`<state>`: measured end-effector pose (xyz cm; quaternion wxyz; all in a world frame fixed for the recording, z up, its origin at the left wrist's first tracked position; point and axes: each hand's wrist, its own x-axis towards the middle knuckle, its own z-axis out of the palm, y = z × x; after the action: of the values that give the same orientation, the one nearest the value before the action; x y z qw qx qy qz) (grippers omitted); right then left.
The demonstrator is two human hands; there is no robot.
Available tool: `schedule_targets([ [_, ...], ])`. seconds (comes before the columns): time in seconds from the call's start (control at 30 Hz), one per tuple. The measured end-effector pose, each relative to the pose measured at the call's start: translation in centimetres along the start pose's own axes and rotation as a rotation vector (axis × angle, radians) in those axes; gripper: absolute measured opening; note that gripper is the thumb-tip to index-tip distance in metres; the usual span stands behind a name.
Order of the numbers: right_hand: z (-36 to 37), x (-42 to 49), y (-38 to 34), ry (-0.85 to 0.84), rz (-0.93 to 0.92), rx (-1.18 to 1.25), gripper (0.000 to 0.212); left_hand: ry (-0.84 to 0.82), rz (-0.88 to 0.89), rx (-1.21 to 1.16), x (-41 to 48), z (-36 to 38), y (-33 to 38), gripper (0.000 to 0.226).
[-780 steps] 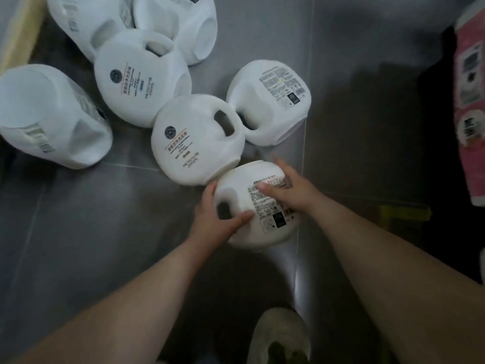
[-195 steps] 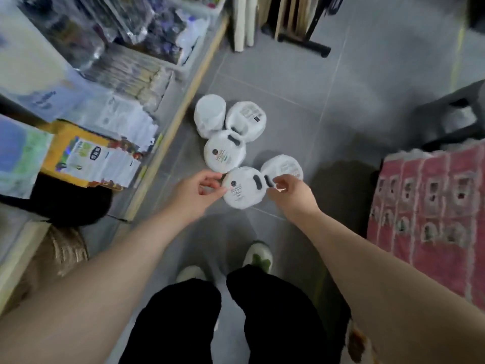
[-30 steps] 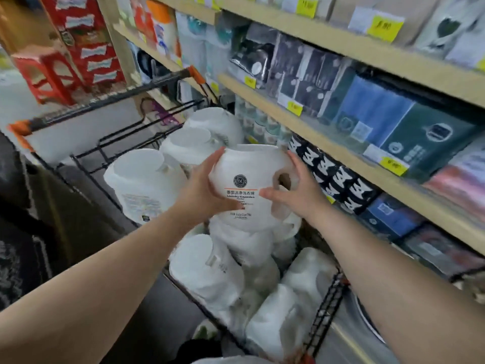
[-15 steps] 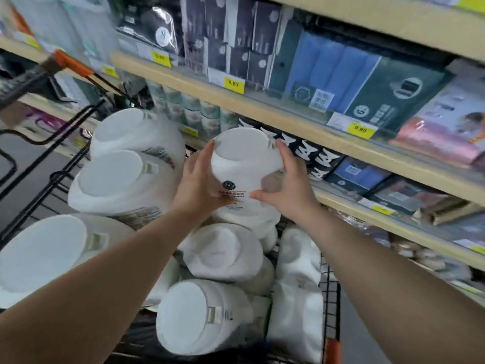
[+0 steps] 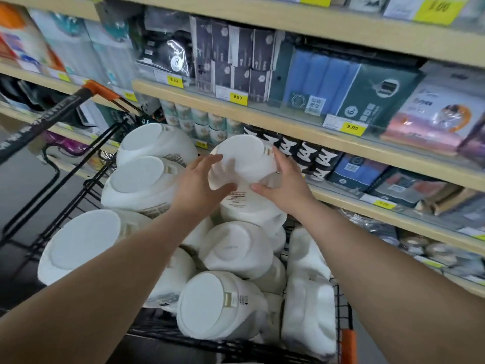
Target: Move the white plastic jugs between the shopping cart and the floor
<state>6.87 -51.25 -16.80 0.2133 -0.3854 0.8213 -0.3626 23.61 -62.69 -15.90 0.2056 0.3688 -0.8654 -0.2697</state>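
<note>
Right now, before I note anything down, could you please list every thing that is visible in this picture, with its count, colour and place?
shelves: several levels, light wood, across the back and right
price tags: several, yellow, on the shelf edges
packaged goods: many, blue, black, pink and others, on the shelves
shopping cart: one, black wire with orange handle ends, in front of the shelves
white jugs: about ten, some half hidden, white, piled in the shopping cart
top jug: one, white, held over the pile
left hand: one, against the top jug's left side
right hand: one, against its right side
</note>
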Motion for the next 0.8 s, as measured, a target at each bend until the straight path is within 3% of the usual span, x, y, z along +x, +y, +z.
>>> schedule_targets([
  [0.13, -3.5, -3.9, 0.0, 0.044, 0.011, 0.033, 0.088, 0.008, 0.069, -0.071, -1.9, 0.0, 4.1, 0.061],
  [0.4, -15.8, -15.8, 5.1, 0.326, 0.021, 0.08, 0.055, -0.096, 0.22, -0.264, -7.4, 5.2, 18.5, 0.052],
  [0.57, -25.4, -25.3, 10.9, 0.503, 0.067, 0.052, 0.041, -0.294, 0.337, -0.404, -12.2, 11.1, 30.0, 0.047],
  [0.8, -35.8, -38.6, 20.7, 0.742, 0.299, 0.052, 0.046, -0.568, 0.5, -0.479, -19.0, 20.8, 44.5, 0.052],
])
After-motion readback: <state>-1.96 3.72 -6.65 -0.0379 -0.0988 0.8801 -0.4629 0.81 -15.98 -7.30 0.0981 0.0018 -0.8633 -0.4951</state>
